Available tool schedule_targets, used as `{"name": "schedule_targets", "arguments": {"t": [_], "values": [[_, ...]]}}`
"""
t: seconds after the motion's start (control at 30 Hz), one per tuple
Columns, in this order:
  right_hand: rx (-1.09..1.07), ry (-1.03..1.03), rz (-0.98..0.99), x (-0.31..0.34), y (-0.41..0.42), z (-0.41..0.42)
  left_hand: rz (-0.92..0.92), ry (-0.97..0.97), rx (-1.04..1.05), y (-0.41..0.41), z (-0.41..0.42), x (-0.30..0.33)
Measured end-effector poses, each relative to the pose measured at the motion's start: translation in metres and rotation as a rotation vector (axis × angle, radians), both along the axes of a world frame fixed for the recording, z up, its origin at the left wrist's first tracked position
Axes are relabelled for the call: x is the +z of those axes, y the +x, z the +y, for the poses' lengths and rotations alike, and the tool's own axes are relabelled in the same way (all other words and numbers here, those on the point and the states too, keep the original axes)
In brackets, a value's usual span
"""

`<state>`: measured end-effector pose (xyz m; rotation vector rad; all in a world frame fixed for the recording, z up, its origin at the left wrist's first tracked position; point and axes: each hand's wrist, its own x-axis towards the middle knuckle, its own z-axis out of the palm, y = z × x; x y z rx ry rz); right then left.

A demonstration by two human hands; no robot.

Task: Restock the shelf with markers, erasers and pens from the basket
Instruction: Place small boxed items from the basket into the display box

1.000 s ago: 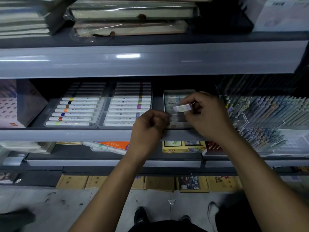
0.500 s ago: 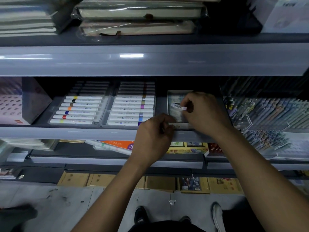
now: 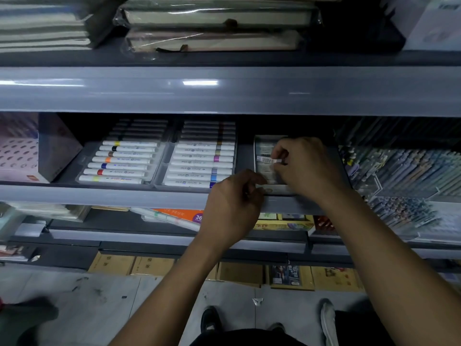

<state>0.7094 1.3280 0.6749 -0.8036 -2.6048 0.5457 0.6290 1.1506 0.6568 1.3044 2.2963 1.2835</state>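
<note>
On the middle shelf [image 3: 99, 197] stands a small open box of wrapped erasers [image 3: 265, 148]. My right hand [image 3: 306, 166] is over that box and pinches one small white eraser [image 3: 268, 160] with a barcode label, held flat just above the others. My left hand [image 3: 233, 203] is at the box's front edge with curled fingers; what they hold is hidden. Two clear trays of white markers [image 3: 119, 161] with coloured bands lie left of the box. Racks of pens [image 3: 409, 171] fill the right side. The basket is out of view.
Wrapped notebooks [image 3: 214, 18] are stacked on the shelf above. A pink dotted box [image 3: 22, 151] stands at the far left. The lower shelf holds an orange marker set [image 3: 184, 216] and coloured boxes. Cardboard cartons [image 3: 154, 265] line the floor near my feet.
My right hand has carried the eraser down and forward, from above the box to just over the erasers inside. My left hand shifted slightly right along the shelf's front edge.
</note>
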Motion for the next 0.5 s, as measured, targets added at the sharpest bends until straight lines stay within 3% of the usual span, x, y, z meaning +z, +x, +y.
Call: {"name": "schedule_targets", "arguments": {"t": [0.5], "values": [[-0.056, -0.013, -0.008, 0.001, -0.0084, -0.0021, -0.006, 0.0, 0.017, 0.0012, 0.0002, -0.0029]]}}
